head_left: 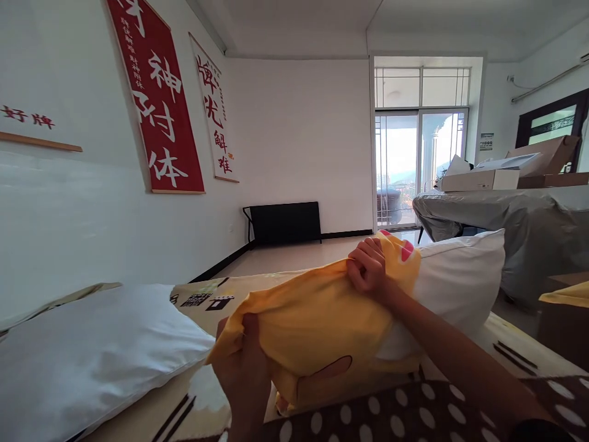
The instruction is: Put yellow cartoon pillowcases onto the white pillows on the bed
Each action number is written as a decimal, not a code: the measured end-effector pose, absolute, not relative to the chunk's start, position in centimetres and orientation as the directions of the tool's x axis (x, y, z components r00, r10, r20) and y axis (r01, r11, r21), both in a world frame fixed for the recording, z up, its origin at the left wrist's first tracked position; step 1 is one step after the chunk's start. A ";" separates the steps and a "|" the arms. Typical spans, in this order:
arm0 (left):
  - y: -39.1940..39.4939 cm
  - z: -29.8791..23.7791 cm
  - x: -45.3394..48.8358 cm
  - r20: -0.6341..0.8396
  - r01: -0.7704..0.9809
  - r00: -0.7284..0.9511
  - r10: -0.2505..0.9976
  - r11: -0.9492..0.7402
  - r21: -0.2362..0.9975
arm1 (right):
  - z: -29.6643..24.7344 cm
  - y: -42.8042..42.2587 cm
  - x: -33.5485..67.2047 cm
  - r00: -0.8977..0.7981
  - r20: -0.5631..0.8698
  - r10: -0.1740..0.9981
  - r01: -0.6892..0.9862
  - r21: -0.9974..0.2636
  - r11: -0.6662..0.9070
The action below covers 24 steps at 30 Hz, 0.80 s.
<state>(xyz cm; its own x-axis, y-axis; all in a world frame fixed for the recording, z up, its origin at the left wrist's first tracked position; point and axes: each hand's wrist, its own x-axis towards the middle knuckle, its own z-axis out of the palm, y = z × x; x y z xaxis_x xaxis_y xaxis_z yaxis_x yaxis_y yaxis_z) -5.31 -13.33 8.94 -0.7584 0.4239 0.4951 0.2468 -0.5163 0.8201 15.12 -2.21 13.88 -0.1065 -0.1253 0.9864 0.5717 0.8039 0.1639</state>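
Observation:
A yellow pillowcase (317, 313) with pink and dark printed marks is partly drawn over a white pillow (464, 276), whose bare end sticks out on the right. My left hand (243, 362) grips the pillowcase at its left end, fingers partly hidden by the cloth. My right hand (369, 267) is closed on the case's upper edge, near the pink print. Between both hands the cloth is stretched and slack in folds. How far the pillow reaches inside the case I cannot tell.
Another white pillow (101, 356) lies at left on the cream patterned bedding (262, 283). Close to me is a brown polka-dot cloth (368, 417). Behind on the right, a plastic-covered table (515, 215) bears open boxes (488, 179). A black folded panel (285, 222) leans by the wall.

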 end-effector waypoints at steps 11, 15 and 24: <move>-16.1 11.0 -6.0 0.612 0.354 -0.600 0.515 -0.514 0.781 | 15.1 -2.4 20.2 -0.449 0.885 0.128 0.584 0.182 0.792; -16.5 10.8 -5.5 0.612 0.402 -0.671 0.419 -0.488 0.775 | 14.2 -1.6 19.8 -0.212 0.976 -0.042 0.684 0.179 0.707; -15.2 11.2 -6.1 0.502 0.368 -0.652 0.568 -0.342 0.865 | 16.0 -1.8 22.2 -0.505 0.851 0.141 0.589 0.221 0.777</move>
<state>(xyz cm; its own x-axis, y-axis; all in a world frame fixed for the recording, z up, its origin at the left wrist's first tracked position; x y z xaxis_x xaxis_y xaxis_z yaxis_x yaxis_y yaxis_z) -6.13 -15.18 11.17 -0.6519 0.5682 0.5022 0.3680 -0.3421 0.8646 22.23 -1.78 15.96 -0.5054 0.1409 0.8513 0.5889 0.7774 0.2210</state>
